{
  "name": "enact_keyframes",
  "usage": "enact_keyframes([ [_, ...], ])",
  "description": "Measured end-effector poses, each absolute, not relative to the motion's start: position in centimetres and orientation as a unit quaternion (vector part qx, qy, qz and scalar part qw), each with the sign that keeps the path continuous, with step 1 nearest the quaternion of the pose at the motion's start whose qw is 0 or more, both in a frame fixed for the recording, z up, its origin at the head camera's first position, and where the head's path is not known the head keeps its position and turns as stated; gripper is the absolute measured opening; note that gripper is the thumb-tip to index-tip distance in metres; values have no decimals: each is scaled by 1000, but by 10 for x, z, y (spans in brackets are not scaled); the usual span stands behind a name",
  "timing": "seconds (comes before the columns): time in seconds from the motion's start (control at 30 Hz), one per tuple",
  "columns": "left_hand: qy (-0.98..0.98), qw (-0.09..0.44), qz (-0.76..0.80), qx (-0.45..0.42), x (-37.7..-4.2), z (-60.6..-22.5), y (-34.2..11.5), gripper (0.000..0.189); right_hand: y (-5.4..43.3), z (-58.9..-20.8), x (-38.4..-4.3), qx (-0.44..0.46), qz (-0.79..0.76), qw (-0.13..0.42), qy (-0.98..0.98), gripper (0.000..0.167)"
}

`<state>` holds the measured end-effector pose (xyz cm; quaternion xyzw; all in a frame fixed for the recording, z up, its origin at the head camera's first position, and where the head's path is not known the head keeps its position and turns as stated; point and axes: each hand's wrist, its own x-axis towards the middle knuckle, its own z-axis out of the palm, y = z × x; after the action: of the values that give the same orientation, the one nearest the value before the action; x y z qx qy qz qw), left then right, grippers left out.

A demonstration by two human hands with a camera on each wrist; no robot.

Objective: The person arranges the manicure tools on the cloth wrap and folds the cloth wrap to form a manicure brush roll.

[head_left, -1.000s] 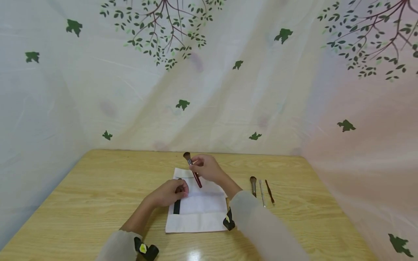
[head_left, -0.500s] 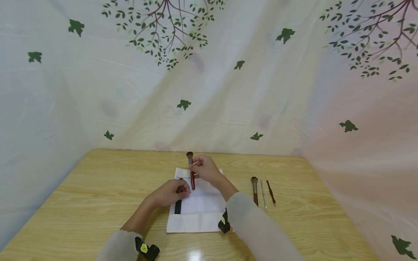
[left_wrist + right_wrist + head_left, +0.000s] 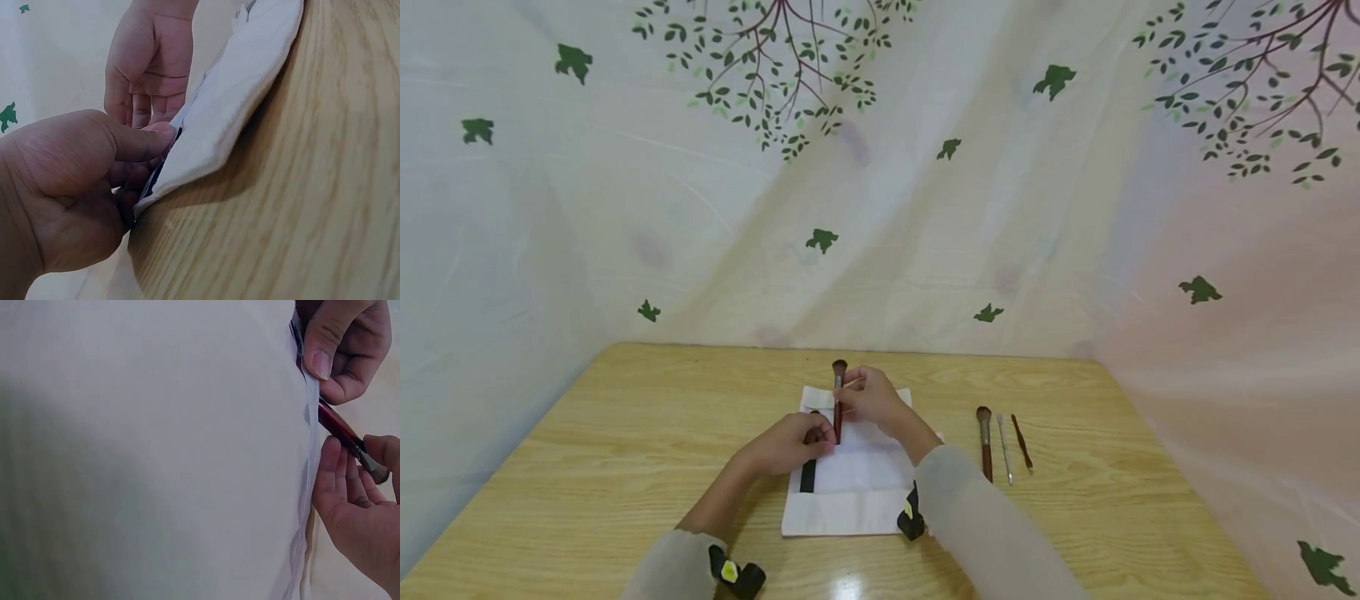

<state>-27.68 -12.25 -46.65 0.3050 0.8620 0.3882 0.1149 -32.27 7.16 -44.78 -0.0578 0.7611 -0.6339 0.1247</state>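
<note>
A white cloth brush roll (image 3: 857, 512) lies unfolded on the table, a dark strip (image 3: 807, 477) along its left side. My left hand (image 3: 786, 442) pinches the edge of the roll's elastic band (image 3: 312, 406) between thumb and fingers. Above the roll, my right hand (image 3: 876, 402) holds a makeup brush (image 3: 838, 421) near its ferrule, bristles up and away from me. In the right wrist view the brush's dark red handle (image 3: 336, 425) runs to the band beside the left thumb; its tip is hidden there.
Right of the roll lie a second makeup brush (image 3: 985, 442), a thin silver tool (image 3: 1004, 450) and a thin dark brown tool (image 3: 1021, 442). A leaf-printed curtain (image 3: 880, 283) hangs behind the wooden table (image 3: 662, 417).
The brush in my right hand has swung from a slant to nearly straight, then come down toward the left fingertips. My left hand has kept its place on the roll.
</note>
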Motion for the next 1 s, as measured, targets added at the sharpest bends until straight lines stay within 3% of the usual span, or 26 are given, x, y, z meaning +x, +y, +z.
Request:
enact_keyframes([
  [0.3, 856, 105, 391, 320, -279, -469, -125, 7, 72, -449, -322, -60, -602, 134, 785, 45],
  [0.53, 856, 115, 397, 310, -281, -470, -127, 4, 74, -453, -323, -73, -608, 156, 775, 47],
  [0.77, 861, 123, 395, 296, -281, -468, -127, 3, 77, -452, -322, -83, -604, 164, 776, 62],
  [1.0, 857, 125, 402, 298, -281, -468, -128, 3, 78, -451, -319, -97, -576, 182, 791, 62],
])
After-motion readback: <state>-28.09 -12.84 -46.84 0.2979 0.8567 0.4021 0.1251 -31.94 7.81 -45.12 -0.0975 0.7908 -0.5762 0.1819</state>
